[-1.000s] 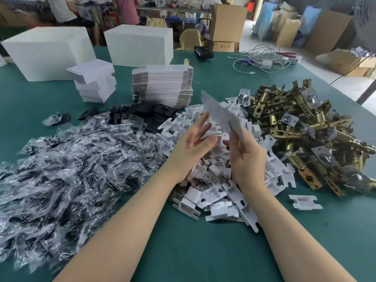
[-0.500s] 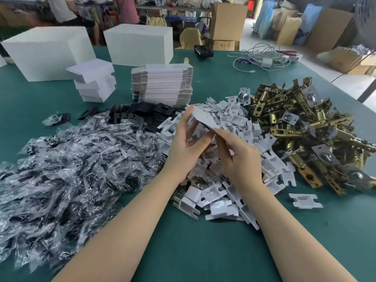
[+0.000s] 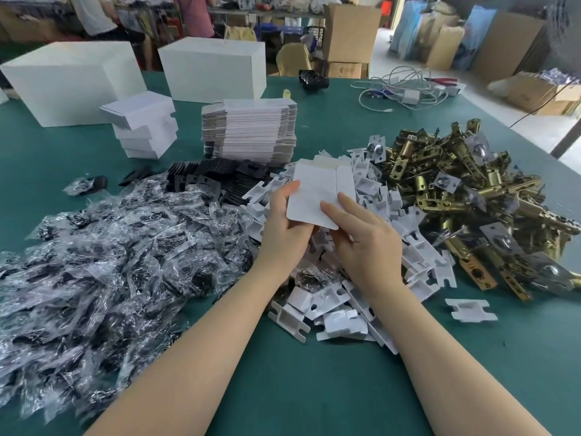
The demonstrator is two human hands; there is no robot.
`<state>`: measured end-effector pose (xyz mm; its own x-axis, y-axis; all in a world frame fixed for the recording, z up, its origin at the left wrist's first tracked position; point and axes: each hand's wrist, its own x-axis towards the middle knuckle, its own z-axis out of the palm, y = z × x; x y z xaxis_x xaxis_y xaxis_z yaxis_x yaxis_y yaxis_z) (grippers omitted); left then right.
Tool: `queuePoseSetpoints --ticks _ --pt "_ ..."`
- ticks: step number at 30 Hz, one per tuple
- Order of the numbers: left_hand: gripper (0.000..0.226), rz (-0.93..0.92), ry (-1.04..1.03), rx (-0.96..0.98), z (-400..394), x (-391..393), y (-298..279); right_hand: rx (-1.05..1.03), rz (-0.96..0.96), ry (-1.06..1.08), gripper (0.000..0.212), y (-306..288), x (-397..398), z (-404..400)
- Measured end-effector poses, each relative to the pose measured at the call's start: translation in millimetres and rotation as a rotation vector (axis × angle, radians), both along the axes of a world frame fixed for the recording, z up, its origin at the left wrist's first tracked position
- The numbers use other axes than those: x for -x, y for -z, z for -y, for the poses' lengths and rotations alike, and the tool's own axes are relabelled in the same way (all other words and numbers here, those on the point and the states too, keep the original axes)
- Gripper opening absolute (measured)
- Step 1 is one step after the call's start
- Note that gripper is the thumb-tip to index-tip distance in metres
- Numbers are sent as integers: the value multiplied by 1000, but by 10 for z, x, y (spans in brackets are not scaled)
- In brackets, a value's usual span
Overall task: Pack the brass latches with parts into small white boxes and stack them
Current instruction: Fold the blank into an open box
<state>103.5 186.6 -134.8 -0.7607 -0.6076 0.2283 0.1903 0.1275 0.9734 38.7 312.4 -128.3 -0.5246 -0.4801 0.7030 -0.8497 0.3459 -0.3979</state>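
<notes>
Both hands hold one flat white box blank above the white insert pile; left hand grips its left edge, right hand pinches its lower right corner; brass latches lie right of the grip, bagged parts left.

Bare green table lies open near the person; bagged parts, white inserts and brass latches crowd beyond.
</notes>
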Motion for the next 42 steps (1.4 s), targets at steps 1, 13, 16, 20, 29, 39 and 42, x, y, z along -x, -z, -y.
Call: queuePoseSetpoints --ticks 1,13,16,20,29,39,42 --pt "54 7 2 11 -8 -5 -3 -5 -10 6 43 6 6 0" --pt "45 58 18 86 -82 -46 -115 -41 64 147 59 33 14 33" --pt "40 37 35 87 -104 -51 -130 -69 45 140 57 27 0 41" --pt "39 18 32 93 -93 -54 -131 -47 91 108 58 20 -18 34" --pt "34 42 -146 223 -99 -37 -41 -57 177 83 54 16 -48 53" --pt "68 137 -80 443 -102 4 -32 40 515 110 70 16 -17 66" --pt "75 148 -23 493 -106 11 -6 224 589 61 68 18 -18 56"
